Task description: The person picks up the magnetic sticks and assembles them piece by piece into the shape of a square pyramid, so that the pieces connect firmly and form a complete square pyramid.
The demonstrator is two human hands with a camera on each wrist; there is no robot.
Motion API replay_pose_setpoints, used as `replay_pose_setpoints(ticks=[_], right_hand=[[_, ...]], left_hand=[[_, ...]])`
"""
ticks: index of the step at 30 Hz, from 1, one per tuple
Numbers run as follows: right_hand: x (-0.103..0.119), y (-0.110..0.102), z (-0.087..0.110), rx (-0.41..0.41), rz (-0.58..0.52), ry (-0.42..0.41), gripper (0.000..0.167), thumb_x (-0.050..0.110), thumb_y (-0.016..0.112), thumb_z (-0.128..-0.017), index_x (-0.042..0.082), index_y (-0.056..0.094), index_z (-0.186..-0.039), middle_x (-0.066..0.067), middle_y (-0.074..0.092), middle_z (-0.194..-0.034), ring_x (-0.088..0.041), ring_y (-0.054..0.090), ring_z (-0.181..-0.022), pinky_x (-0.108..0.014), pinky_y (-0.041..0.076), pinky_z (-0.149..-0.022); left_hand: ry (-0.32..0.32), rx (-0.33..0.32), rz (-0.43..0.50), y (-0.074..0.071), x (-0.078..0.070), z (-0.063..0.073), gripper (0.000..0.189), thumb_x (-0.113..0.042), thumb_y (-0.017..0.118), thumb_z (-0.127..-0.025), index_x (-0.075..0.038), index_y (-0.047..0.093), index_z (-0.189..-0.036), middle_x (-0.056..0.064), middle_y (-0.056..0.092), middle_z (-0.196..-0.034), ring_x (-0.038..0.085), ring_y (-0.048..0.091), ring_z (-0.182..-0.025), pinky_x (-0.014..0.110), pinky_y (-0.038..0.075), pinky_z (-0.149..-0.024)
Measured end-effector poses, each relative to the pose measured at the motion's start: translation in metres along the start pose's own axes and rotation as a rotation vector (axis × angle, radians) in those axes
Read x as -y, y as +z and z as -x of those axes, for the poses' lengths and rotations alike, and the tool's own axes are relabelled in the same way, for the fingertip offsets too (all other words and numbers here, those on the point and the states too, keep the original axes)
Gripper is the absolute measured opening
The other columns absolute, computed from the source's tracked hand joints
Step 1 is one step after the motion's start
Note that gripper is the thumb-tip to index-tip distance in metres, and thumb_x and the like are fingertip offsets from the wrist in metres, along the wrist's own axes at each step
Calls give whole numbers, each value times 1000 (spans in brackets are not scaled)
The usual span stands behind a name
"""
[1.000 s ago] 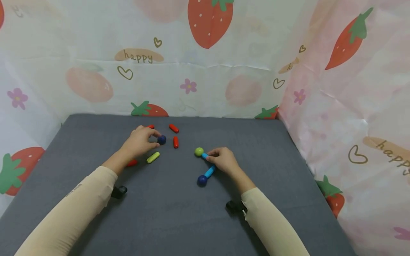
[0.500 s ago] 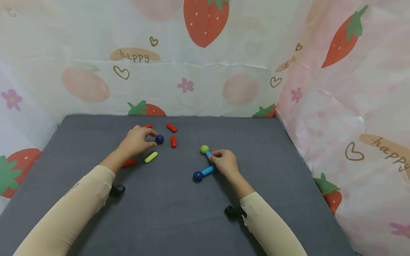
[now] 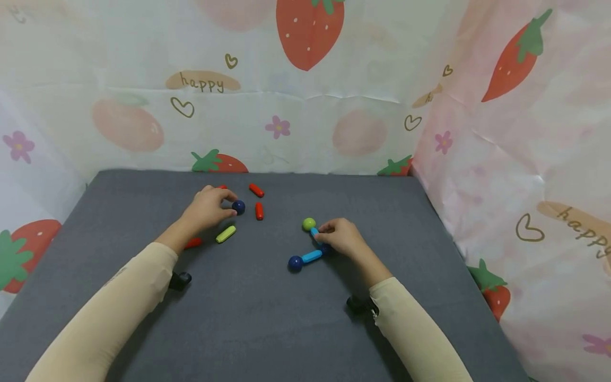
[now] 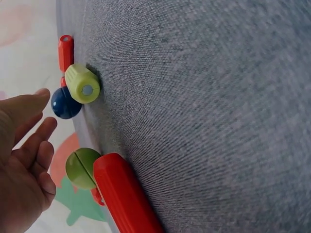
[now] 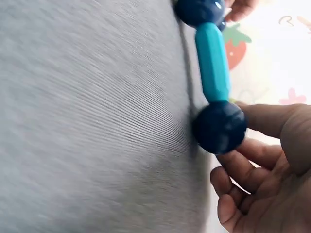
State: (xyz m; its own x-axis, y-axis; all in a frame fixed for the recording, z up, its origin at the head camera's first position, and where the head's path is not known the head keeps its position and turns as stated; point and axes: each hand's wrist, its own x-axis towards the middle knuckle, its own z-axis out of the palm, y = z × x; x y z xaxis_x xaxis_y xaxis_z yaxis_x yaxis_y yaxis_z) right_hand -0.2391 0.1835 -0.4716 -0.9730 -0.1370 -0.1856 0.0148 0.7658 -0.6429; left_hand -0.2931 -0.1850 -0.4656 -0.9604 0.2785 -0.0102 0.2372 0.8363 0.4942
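Observation:
My left hand [image 3: 205, 209] pinches a navy ball [image 3: 241, 207] at its fingertips, low over the cloth. In the left wrist view this navy ball [image 4: 66, 103] shows just past the thumb tip. With thumb and forefinger, my right hand [image 3: 341, 236] pinches a light-blue rod [image 3: 314, 233], which has a lime ball [image 3: 308, 224] on its far end. Its near end meets a navy ball [image 3: 326, 249], partly hidden by the fingers. From there a second light-blue rod [image 3: 312, 257] runs left to another navy ball [image 3: 295, 263], making a bent chain.
Around the left hand lie a lime rod [image 3: 226, 234] and several red rods [image 3: 259, 211]. A green ball [image 4: 81, 168] beside a red rod [image 4: 127, 196] shows in the left wrist view. Patterned curtains [image 3: 305, 122] border the grey cloth-covered table [image 3: 248, 329].
My right hand has shifted the chain, swinging the lime ball rightward and bringing the joint's navy ball into view. The left hand and its ball have stayed about where they were.

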Motion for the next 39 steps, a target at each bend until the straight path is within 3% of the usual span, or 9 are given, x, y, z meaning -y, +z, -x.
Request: replay_pose_setpoints(ticks=[3, 7, 11, 16, 23, 29, 39], right_hand=[[2, -6, -6, 34, 16, -19, 36, 36, 74, -95, 12, 73, -123, -6, 72, -117, -24, 67, -105, -44, 55, -88], [2, -12, -19, 63, 16, -103, 41, 34, 72, -97, 12, 69, -131, -8, 69, -125, -27, 64, -116, -46, 53, -96], [-3, -14, -35, 107, -7, -202, 41, 30, 70, -99, 11, 66, -135, -8, 68, -130, -26, 62, -122, -46, 51, -100], [-8, -12, -46, 184, -52, -262, 38, 24, 67, -102, 11, 64, -137, -6, 65, -137, -26, 59, -129, -44, 49, -105], [-9, -10, -52, 274, -103, -288, 34, 20, 62, -104, 14, 65, -138, -4, 63, -138, -22, 60, -126, -41, 51, -103], [-9, -9, -56, 278, -82, -307, 32, 20, 62, -104, 17, 67, -135, -4, 65, -135, -21, 61, -122, -40, 50, -102], [-12, -6, -59, 283, -114, -308, 32, 20, 63, -103, 15, 68, -135, -4, 65, -137, -22, 60, -125, -41, 50, -103]], left_hand=[[0, -2, 0, 1, 2, -1, 38, -23, 75, -95, -11, 68, -131, 12, 67, -131, 34, 45, -122, 57, 35, -103], [-1, -12, 3, 3, 3, -2, 38, -24, 76, -95, -12, 68, -130, 12, 68, -130, 33, 46, -122, 57, 35, -103], [-2, -21, 8, 4, 3, -2, 38, -23, 76, -94, -12, 69, -130, 12, 68, -129, 34, 46, -121, 58, 36, -103], [5, -24, 2, 6, 0, -1, 38, -23, 77, -94, -12, 69, -129, 12, 68, -128, 34, 47, -120, 57, 36, -103], [28, -9, -34, 4, -5, 5, 39, -23, 78, -92, -11, 70, -128, 12, 69, -127, 34, 47, -120, 57, 35, -103], [51, -15, -39, 1, -8, 16, 39, -23, 80, -91, -9, 71, -126, 11, 71, -125, 36, 47, -124, 60, 32, -108], [35, 42, -57, 2, -4, 37, 43, -31, 83, -88, -8, 72, -123, 10, 74, -119, 36, 53, -119, 62, 33, -106]])
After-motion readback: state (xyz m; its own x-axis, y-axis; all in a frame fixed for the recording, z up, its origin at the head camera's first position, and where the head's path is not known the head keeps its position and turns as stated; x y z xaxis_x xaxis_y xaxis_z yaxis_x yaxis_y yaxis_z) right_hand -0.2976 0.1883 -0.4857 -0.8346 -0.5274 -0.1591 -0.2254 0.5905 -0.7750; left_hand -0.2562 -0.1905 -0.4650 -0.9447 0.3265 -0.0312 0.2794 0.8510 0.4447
